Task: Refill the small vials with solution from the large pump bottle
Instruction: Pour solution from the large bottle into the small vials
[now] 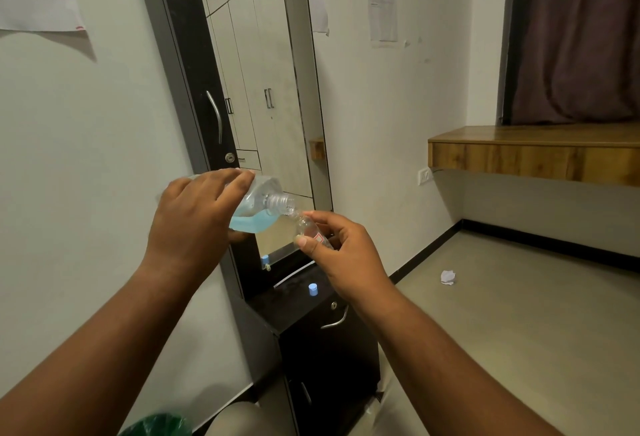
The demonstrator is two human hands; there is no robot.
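Pouring step in hand: left hand clenched around large clear plastic bottle of blue solution, tipped, open threaded neck touching mouth of small clear vial pinched in right hand. Next, probably: tilt further, slowly. Small blue cap waiting on black bench.

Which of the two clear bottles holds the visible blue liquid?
The large bottle gripped by the left hand, tipped mouth-down; the small vial in the right hand looks clear.
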